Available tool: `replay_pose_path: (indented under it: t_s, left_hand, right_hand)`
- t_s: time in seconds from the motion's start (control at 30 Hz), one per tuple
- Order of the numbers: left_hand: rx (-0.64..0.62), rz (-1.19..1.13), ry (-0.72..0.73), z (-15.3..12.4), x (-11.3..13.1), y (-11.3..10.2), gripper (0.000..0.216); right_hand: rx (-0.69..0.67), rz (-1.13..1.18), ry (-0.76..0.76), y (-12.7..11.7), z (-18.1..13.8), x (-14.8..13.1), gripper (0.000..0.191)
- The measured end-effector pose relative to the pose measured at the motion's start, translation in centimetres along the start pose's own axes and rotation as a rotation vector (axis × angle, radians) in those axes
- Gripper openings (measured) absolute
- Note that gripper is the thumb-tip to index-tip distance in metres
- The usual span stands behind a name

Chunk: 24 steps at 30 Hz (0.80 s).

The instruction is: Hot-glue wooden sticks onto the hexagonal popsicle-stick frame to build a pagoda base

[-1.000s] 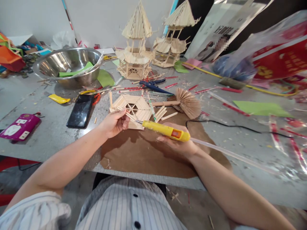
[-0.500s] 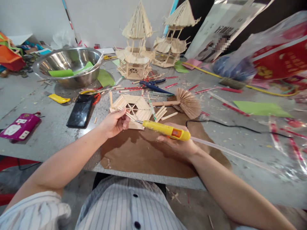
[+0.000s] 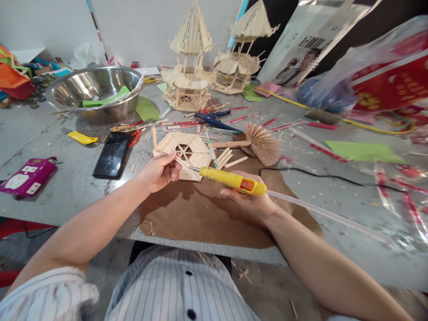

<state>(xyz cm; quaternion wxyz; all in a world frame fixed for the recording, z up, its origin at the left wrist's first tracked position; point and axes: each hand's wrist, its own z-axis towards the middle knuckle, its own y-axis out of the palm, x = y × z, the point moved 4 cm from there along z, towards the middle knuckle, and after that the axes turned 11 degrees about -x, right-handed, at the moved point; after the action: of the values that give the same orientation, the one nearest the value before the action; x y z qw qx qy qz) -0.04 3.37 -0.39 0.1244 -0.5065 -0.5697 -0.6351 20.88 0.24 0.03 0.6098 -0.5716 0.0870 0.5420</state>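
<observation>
My left hand (image 3: 159,171) pinches a thin wooden stick (image 3: 179,160) at the near edge of a flat hexagonal panel of wooden sticks (image 3: 185,149) lying on the table. My right hand (image 3: 249,200) is closed around a yellow glue gun (image 3: 232,180), whose metal tip points left at the stick by my left fingers. A clear glue rod (image 3: 321,214) sticks out of the gun's back toward the right. Both hands hover over a brown paper sheet (image 3: 203,214).
Two stick pagoda models (image 3: 190,67) stand at the back. A steel bowl (image 3: 95,91) sits at the left, with a black phone (image 3: 112,154) and a pink power strip (image 3: 26,176) nearer. Blue scissors (image 3: 214,120), a fan-shaped stick piece (image 3: 262,142), a black cable (image 3: 327,176) and loose sticks litter the grey table (image 3: 60,187).
The glue gun has shifted very slightly to the right and up. My left hand and the stick panel stay where they were.
</observation>
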Motion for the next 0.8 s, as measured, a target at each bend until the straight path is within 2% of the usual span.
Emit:
replay_pose_path:
  t_s: [0.23, 0.6, 0.8]
  left_hand:
    - [0.013, -0.003, -0.004, 0.01, 0.07, 0.03, 0.024]
    - [-0.012, -0.035, 0.012, 0.1, -0.07, -0.17, 0.023]
    - [-0.019, 0.001, 0.02, 0.08, -0.04, -0.11, 0.024]
  right_hand:
    - [-0.001, 0.038, 0.031, 0.08, -0.08, 0.25, 0.015]
    - [-0.006, -0.05, -0.12, 0.07, -0.02, -0.32, 0.017]
    - [-0.033, -0.011, -0.065, 0.15, -0.04, 0.06, 0.018]
